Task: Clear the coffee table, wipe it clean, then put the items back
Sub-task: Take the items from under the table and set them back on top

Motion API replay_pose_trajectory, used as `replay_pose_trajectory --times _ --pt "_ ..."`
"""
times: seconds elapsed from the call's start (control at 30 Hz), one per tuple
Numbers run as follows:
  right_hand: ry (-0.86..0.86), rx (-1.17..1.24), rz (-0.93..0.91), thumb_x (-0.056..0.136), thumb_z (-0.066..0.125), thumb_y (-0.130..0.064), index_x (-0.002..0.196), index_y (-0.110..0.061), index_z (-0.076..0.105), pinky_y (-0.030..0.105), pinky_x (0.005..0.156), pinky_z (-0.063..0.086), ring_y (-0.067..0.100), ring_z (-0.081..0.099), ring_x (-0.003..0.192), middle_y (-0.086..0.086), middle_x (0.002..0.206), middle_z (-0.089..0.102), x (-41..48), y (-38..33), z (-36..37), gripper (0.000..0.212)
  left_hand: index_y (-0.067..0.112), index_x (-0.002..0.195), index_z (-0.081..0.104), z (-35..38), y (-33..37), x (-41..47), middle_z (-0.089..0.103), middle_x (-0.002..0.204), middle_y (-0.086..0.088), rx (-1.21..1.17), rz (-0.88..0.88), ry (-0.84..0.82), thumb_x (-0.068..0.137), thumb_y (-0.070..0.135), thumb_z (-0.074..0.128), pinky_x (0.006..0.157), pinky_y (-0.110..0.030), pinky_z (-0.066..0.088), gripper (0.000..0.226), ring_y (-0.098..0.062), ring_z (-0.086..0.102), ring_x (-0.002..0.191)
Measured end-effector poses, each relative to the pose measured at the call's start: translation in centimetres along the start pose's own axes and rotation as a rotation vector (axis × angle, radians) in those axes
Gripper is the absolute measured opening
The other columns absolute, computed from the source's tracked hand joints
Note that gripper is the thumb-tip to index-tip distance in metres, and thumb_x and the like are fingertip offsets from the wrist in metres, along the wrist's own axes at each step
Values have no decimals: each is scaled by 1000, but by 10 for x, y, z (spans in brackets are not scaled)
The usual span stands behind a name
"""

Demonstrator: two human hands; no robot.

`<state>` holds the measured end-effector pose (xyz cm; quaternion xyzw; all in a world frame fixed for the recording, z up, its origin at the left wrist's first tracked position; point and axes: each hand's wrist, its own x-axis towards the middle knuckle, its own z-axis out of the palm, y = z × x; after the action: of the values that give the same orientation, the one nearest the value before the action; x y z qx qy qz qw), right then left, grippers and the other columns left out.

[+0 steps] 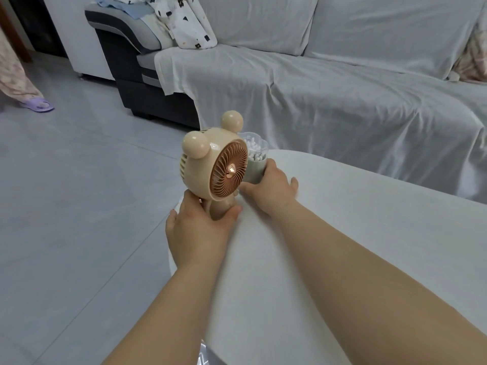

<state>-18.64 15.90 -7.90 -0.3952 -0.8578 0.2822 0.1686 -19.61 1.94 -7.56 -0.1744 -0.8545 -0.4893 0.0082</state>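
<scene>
Nearest us, our two bare forearms [342, 272] reach in from six o'clock over the smooth white coffee table with its rounded edge [369, 219], which fills the view from four to six o'clock. Our left hand [197, 227] stands on edge and curls round the foot of a beige plastic desk fan shaped like a bear's head [218, 164], with the thumb pressed on the right side of the stand and the fingers wrapped round its left. The fan is upright at the centre of the view, by the table's nine o'clock edge. Its two round ears point to twelve o'clock and its copper-coloured grille faces us. We cannot tell whether its foot rests on the tabletop.

Our right hand [271, 191], at three o'clock of the fan, grips a small translucent plastic cup with a scalloped rim [257, 167], while the little finger sticks out towards three o'clock. The cup is touching or just behind the fan's grille and is packed with white cotton swabs [253, 150] standing on end.

A dark mark on top of the fan is too small to read.

From twelve to three o'clock runs a sofa under a pale grey cover [316, 96]. A lilac slipper [39, 104] sits on the grey tiled floor [66, 193] at ten o'clock.
</scene>
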Motion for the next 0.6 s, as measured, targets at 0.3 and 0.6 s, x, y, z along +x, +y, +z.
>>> replay_pose_trajectory --times 0.3,0.6 --pt "0 44 -19 72 66 -43 134 -22 29 48 113 5 16 36 132 -2 136 48 -3 9 -4 76 8 102 50 6 -3 4 67 104 -11 77 54 -12 69 36 71 104 -50 31 48 -33 55 103" --pt "9 -19 19 80 61 -29 132 -20 37 40 112 19 21 38 129 1 134 51 -47 30 -40 57 3 118 42 4 -4 -1 46 129 -17 142 57 -45 63 41 74 105 -47 29 73 -36 43 120"
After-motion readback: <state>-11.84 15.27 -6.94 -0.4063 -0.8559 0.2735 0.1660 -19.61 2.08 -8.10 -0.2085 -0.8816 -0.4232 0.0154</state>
